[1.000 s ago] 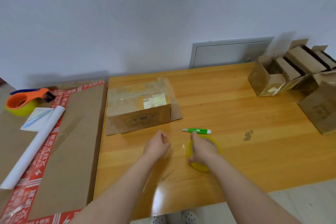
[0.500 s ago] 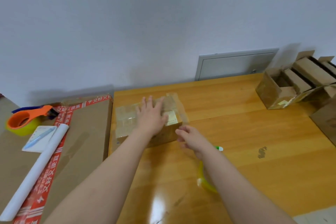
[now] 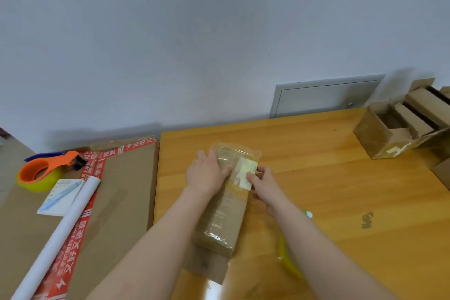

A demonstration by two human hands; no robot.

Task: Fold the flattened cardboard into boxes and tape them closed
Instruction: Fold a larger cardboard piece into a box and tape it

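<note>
Brown cardboard box (image 3: 226, 204), taped over, lies lengthwise at the centre of the wooden table (image 3: 341, 202). Left hand (image 3: 207, 175) lies flat on its top, fingers straight, pressing. Right hand (image 3: 264, 184) grips its right edge by the label, thumb on top. Yellow tape roll (image 3: 288, 262) sits beside the box, partly hidden under the right forearm.

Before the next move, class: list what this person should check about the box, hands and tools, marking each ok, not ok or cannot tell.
1. Cardboard box lies on the table: ok.
2. Left hand rests on its top: ok.
3. Right hand grips its right edge: ok.
4. Near-end flap closed: not ok, it sticks out.
5. Top seam fully taped: cannot tell.
6. Yellow tape roll within reach, beside the right forearm: ok.
</note>
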